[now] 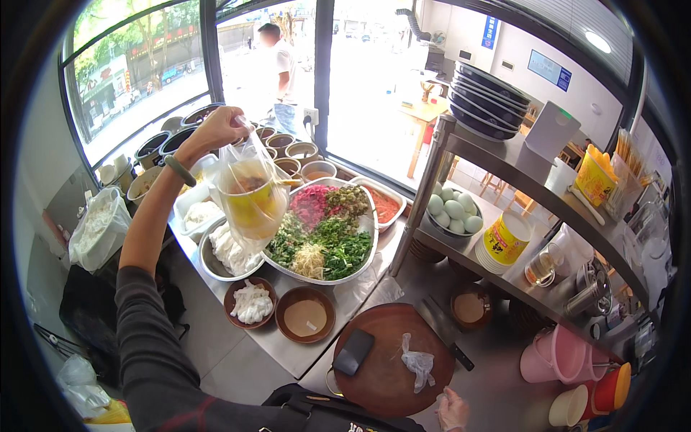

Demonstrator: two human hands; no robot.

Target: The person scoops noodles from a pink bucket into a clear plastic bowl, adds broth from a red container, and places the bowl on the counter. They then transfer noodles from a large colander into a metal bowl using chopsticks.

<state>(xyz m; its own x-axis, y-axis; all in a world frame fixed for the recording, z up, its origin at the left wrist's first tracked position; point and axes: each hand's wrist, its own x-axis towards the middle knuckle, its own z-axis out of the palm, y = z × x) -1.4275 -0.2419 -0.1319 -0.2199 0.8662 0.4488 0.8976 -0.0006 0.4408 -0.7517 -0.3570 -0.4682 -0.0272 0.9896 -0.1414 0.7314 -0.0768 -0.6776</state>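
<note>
My left hand [229, 125], with a bracelet at the wrist, grips the gathered top of a clear plastic bag [251, 221]. Inside hangs a yellow paper tub [248, 202] with brownish food, above the bowls at the table's left side. Behind it lies a large oval tray [372, 237] of chopped greens, pink and dark pickles and pale shreds. At the lower edge my right hand [452, 410], in a clear plastic glove, hangs beside a round brown board [388, 389]; its fingers are partly cut off by the picture's edge. A crumpled plastic glove [418, 362] and a dark phone-like slab [353, 351] rest on the board.
A cleaver [445, 335] lies at the board's right edge. Two brown bowls [305, 315] stand at the table's front. On the steel shelf [518, 275] are eggs [453, 209] and stacked paper tubs [502, 237]. Pink buckets [553, 353] stand lower right. A person [283, 70] is outside the window.
</note>
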